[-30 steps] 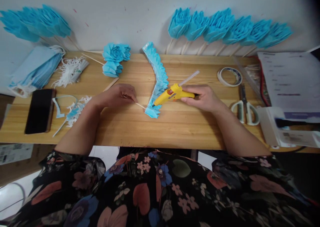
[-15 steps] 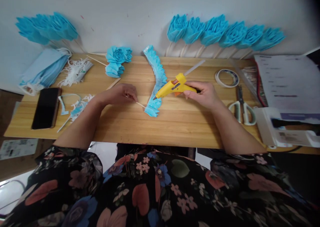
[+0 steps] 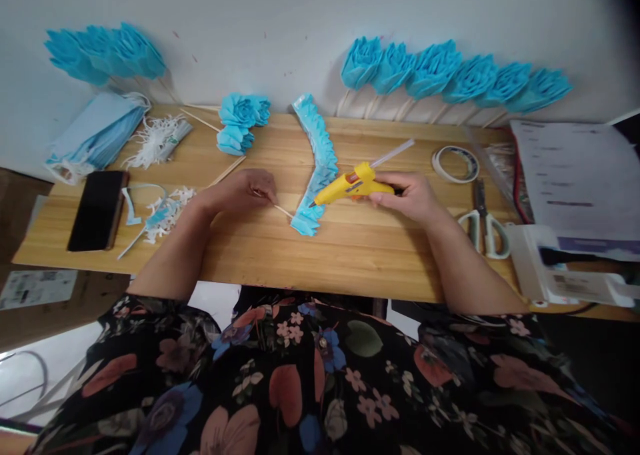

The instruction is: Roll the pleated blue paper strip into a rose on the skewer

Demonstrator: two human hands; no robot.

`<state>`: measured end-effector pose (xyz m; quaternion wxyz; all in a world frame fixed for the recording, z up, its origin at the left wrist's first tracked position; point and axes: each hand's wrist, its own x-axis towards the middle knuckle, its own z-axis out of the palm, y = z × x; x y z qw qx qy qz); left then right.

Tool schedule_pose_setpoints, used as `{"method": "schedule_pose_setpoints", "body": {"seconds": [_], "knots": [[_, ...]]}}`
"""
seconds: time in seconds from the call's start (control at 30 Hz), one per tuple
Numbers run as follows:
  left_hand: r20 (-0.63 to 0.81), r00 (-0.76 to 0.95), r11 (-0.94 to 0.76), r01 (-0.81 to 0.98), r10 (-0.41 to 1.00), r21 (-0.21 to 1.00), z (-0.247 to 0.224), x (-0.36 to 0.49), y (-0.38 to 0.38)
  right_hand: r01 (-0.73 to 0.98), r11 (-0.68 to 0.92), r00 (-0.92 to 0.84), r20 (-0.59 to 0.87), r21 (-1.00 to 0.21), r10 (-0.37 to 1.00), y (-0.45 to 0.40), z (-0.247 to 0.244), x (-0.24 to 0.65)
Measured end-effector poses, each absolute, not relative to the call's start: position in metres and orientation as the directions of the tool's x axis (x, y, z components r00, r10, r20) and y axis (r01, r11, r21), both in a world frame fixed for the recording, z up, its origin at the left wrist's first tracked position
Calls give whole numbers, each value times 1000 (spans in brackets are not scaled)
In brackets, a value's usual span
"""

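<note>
My left hand (image 3: 256,188) pinches a thin wooden stick (image 3: 284,211), whose far end meets the lower end of a pleated blue strip (image 3: 323,158). The strip lies curved on the wooden table, its frilled edge to the right and a shiny band along its left side. In my right hand (image 3: 407,195) is a yellow hot glue gun (image 3: 347,185), held by its handle, with a clear glue stick (image 3: 395,151) poking out at the back. The gun's nozzle points left and down, at the lower part of the strip; whether it touches cannot be told.
Finished blue flowers on sticks (image 3: 434,68) lean on the wall, and smaller blue flowers (image 3: 237,111) lie nearer. At left are face masks (image 3: 100,135), white loops (image 3: 157,140) and a phone (image 3: 97,209). Tape (image 3: 455,164), scissors (image 3: 483,221) and papers (image 3: 575,181) sit at right.
The whole view has shifted slightly. The glue gun's nozzle stays by the lower part of the strip, and both hands keep their hold.
</note>
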<state>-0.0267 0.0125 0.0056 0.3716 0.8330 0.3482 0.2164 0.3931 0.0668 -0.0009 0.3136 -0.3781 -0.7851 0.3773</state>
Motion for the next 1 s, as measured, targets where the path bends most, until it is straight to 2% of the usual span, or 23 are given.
{"method": "schedule_pose_setpoints", "body": {"seconds": [0.4, 0.63, 1.0], "knots": [[75, 699, -498, 426, 711, 755, 10, -27, 12, 359, 463, -566, 205, -811, 798, 63, -1, 393], [122, 688, -524, 412, 716, 746, 8, -27, 11, 362, 480, -594, 199, -799, 779, 61, -3, 389], [112, 668, -491, 413, 736, 767, 9, -26, 10, 362, 338, -473, 141, -868, 870, 61, 10, 392]]}}
